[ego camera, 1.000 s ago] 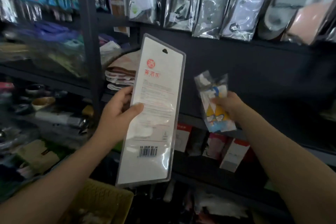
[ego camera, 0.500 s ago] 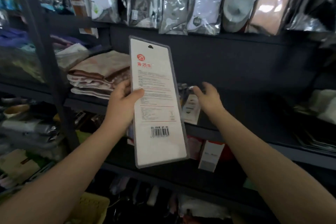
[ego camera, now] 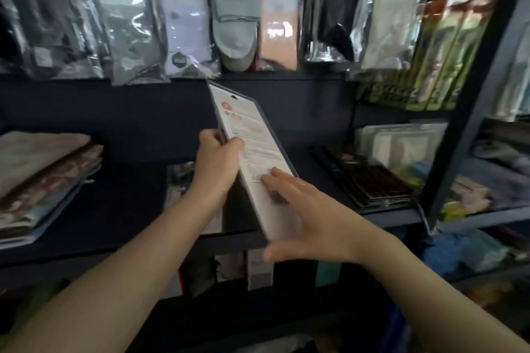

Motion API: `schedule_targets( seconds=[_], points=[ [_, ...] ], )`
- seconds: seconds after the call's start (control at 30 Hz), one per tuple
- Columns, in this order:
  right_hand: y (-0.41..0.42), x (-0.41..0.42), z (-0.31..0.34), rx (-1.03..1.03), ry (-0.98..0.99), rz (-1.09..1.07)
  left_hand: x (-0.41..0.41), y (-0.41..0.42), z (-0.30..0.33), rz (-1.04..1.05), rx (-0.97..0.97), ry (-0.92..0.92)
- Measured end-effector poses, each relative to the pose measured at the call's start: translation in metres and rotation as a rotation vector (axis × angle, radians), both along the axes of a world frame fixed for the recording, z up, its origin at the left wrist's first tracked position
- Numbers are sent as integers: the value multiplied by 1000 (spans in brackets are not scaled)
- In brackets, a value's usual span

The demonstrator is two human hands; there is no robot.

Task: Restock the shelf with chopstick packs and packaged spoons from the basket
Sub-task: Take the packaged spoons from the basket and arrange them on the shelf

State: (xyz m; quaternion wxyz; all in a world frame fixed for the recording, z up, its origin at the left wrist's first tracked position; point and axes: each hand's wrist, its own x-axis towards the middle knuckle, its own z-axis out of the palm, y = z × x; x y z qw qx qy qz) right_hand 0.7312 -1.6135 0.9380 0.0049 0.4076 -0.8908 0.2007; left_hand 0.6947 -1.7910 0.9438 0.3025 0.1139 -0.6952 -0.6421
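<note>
A long flat chopstick pack (ego camera: 252, 146), white-backed with red print and a barcode, is tilted over the dark shelf (ego camera: 129, 209), its hang-hole end pointing up and left. My left hand (ego camera: 218, 163) grips its left edge near the middle. My right hand (ego camera: 304, 218) lies on its lower half, fingers spread on the face and thumb under the bottom end. More chopstick packs (ego camera: 370, 178) lie flat on the shelf to the right. A small pack (ego camera: 179, 180) lies on the shelf behind my left wrist. The basket is out of view.
Bagged socks (ego camera: 235, 17) hang in a row above. Folded cloths (ego camera: 40, 172) are stacked on the shelf at left. A dark upright post (ego camera: 470, 112) stands at right, with green packs (ego camera: 438, 66) hung beside it. Boxed goods (ego camera: 258, 269) fill the shelf below.
The view swung right. My right hand let go of the small printed packet on the shelf and came onto the chopstick pack's lower half; the pack tilted over the shelf.
</note>
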Motion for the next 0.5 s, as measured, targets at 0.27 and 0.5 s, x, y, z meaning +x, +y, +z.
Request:
schedule_targets(
  seconds=[0.27,0.5],
  points=[
    [57,-48,-34,-729,236,-401,-37,71,3,-522,257,-144],
    [104,-120,-53,-1753,-690,-734,-53,109,-32,-591,-117,-279]
  ],
)
